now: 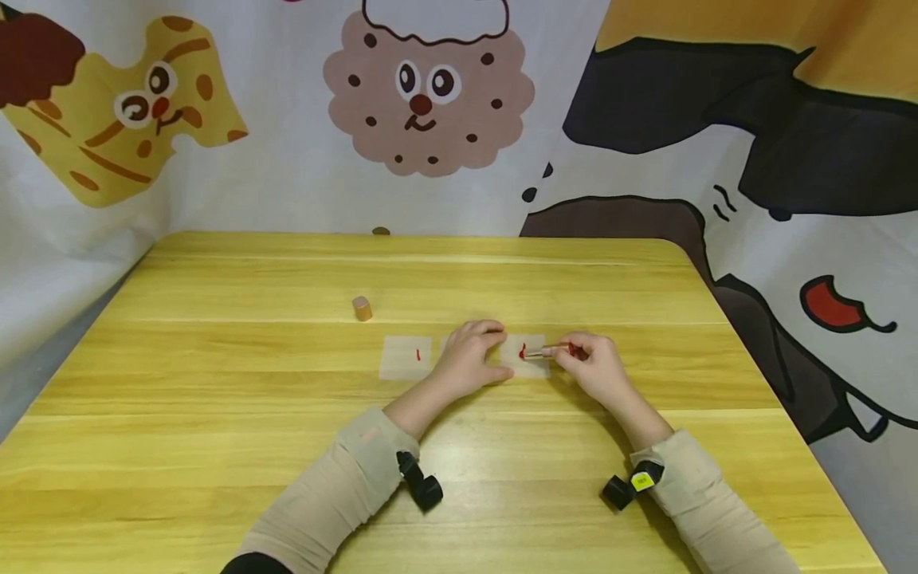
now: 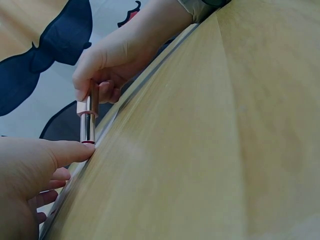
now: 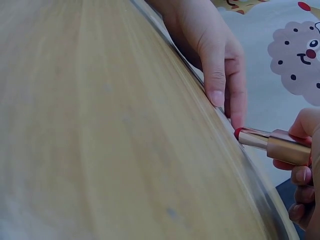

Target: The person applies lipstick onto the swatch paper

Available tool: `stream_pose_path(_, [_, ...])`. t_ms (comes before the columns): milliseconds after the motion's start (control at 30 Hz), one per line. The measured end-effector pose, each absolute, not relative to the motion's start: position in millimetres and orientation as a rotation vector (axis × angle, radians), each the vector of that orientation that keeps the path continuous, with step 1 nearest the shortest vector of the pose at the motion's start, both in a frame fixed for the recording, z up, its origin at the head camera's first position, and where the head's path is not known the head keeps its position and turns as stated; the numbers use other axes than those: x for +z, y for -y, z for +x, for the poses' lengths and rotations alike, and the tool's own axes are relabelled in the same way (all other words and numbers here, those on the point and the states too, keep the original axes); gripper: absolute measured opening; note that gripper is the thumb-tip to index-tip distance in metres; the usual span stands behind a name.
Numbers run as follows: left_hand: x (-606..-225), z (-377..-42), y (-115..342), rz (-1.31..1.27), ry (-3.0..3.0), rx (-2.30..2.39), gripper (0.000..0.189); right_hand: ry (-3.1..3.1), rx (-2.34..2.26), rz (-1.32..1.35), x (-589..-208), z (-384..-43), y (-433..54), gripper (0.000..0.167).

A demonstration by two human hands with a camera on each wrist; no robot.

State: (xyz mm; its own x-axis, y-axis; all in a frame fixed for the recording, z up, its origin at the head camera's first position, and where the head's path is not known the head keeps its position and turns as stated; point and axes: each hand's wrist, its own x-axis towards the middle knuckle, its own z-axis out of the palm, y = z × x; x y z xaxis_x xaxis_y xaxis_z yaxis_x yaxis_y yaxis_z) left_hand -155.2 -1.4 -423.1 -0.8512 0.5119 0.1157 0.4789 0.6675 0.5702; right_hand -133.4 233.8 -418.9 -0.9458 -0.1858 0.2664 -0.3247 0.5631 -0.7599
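Right hand point(image 1: 594, 371) pinching a red lipstick point(image 1: 548, 351), tip on the paper square point(image 1: 534, 369), left hand point(image 1: 468, 359) unclenched, thumb and fingers apart at the square's left edge, unreadable yellow label point(image 1: 642, 481) nearer than the square

This seems to be an indoor corner arranged for recording; whether it belongs to a home or to a studio, I cannot tell. A large printed cloth point(image 1: 287, 199) hangs behind the surface point(image 1: 502, 510) and also along its sides, with soft folds at the left of the frame. It carries cartoon pictures: a yellow figure point(image 1: 115, 147) at the upper left, a brown biscuit-like face point(image 1: 430, 139) at the top centre, and big black shapes point(image 1: 645, 96) at the upper right. The surface has yellowish wood grain and rounded far corners. Small black devices point(image 1: 427, 493) at the cuffs point(image 1: 376, 442) also suggest recording.
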Motion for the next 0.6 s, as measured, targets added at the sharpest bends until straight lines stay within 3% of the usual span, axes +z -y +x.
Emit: stream_pose_path(600, [-423, -154, 3, 0.843, -2.814, 0.942, 0.067, 2.516, 1.392, 0.326, -380, -114, -215, 0.007])
